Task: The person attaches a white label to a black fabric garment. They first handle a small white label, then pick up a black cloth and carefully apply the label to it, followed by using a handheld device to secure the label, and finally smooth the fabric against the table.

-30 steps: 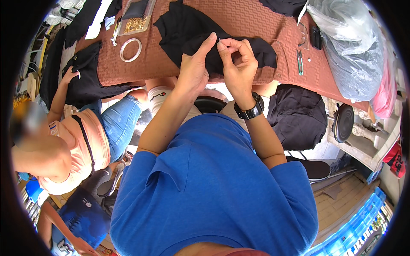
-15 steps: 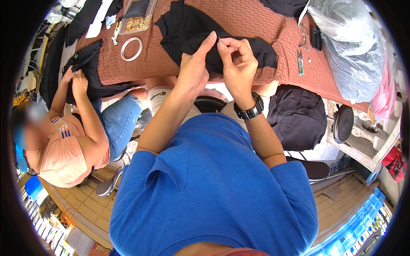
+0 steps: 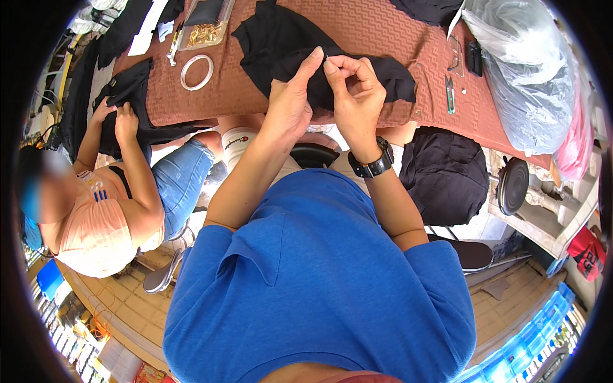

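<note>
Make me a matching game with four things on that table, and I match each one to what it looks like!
Things:
1. ring
2. cloth by the left hand and right hand
3. bag
4. tray

Looks:
a. clear, crinkly plastic at the table's right end
b. black, lying spread on the brown table cover
c. white circle, lying flat
d. clear box with small golden bits inside

Pairs: 1-c, 2-b, 3-a, 4-d
</note>
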A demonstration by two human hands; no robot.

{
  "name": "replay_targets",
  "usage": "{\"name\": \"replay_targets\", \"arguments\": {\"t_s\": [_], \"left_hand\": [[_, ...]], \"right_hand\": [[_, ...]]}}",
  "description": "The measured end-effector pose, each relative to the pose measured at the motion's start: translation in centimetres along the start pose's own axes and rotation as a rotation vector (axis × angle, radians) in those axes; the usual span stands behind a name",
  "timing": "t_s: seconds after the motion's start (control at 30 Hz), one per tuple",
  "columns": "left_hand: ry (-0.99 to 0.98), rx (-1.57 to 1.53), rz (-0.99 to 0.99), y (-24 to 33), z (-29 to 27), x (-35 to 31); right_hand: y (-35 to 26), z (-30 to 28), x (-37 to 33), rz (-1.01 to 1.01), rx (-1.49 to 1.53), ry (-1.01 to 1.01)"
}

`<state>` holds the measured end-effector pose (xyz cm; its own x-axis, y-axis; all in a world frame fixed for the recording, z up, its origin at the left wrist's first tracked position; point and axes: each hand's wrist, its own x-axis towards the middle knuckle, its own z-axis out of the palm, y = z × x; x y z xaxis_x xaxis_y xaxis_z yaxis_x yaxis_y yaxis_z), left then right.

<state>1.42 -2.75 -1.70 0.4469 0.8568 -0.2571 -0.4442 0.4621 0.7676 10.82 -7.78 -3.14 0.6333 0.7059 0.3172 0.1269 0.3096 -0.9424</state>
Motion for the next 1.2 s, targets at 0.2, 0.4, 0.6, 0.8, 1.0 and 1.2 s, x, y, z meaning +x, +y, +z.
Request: {"name": "replay_targets", "arguments": {"t_s": [0.2,0.4,0.6,0.8,1.0,1.2], "left_hand": [[0.027,-0.076,-0.019,0.40,0.55,-0.43],[0.025,-0.035,-0.022,0.22,0.32,-0.29],[0.042,0.001,-0.053,0.48,0.26,-0.33],[-0.006,-0.026,-0.021,0.61,0.34,-0.46],[0.041,-0.004,-0.023,0.55,0.37,-0.38],[0.049,-0.033,0.002,0.42,0.54,-0.41]], "right_hand": [[-0.04,0.08,-0.06,0.028,0.025,-0.007],[0.38,0.01,-0.04,-0.001,0.028,-0.016],[-0.09,0.02,-0.07,0.041,0.040,-0.008],[0.44,0.00,-0.02,0.016,0.030,-0.006],[0.19,0.13,0.00,0.049,0.069,-0.005],[0.42,0.14,0.03,0.040,0.100,-0.008]]}}
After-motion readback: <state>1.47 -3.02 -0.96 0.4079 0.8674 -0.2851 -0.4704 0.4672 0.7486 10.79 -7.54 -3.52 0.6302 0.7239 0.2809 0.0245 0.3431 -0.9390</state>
